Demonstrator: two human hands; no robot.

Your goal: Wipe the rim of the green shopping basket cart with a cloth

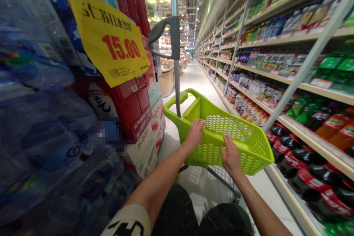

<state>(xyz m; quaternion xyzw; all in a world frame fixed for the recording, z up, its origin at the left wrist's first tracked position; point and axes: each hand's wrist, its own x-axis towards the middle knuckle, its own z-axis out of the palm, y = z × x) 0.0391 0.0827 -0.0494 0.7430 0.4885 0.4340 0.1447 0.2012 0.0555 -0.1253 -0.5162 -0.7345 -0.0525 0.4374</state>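
Observation:
A lime-green shopping basket cart [249, 158] stands in front of my knees, its perforated basket tilted across the view. My left hand [195, 132] is at the near rim, fingers curled closed; a small whitish bit shows at the fingertips, too small to name. To its right, my right hand [231, 156] rests against the near side wall, fingers stretched apart with the tips at the rim. A tall grey pole with a looped grey handle [174, 38] rises from the cart's left end. The inside that I can see holds nothing visible.
Shelves of bottled drinks [276, 59] line the right side, with large cola bottles [312, 177] at the bottom. Close on the left are stacked water packs [55, 132], cartons [143, 147] and a yellow price sign [110, 40]. A pale-floored aisle [190, 77] runs ahead.

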